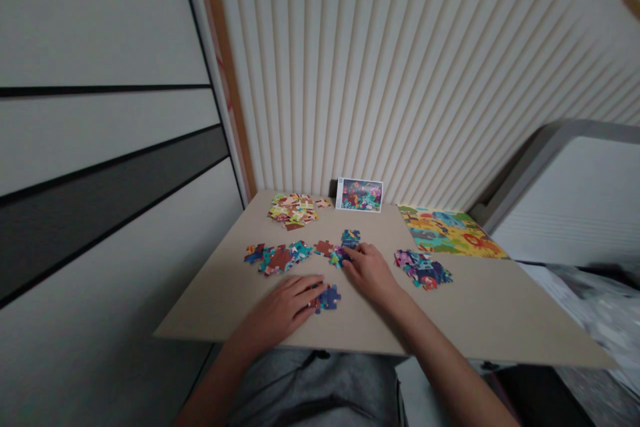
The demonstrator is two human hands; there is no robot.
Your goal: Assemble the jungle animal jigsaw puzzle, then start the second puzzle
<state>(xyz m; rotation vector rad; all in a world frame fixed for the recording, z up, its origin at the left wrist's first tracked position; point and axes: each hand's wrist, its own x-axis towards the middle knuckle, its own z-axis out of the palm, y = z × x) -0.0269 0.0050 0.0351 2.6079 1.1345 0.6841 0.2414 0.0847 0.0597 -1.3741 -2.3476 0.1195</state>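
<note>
My left hand (pixel 291 303) lies at the table's front with its fingers apart, resting over the edge of a small joined group of blue and red puzzle pieces (pixel 330 297). Farther forward, my right hand (pixel 369 270) has its fingertips on a purple and green puzzle piece (pixel 338 256); whether it grips the piece is too small to tell. A brown-red piece (pixel 324 248) lies just left of that piece, and a blue piece group (pixel 351 237) is just behind it.
Mixed pieces (pixel 280 259) spread at the left, a yellow-red pile (pixel 294 209) behind them, another pile (pixel 423 269) at the right. A picture card (pixel 359 195) leans at the back. A finished animal puzzle (pixel 451 232) lies back right on the beige table (pixel 480 313).
</note>
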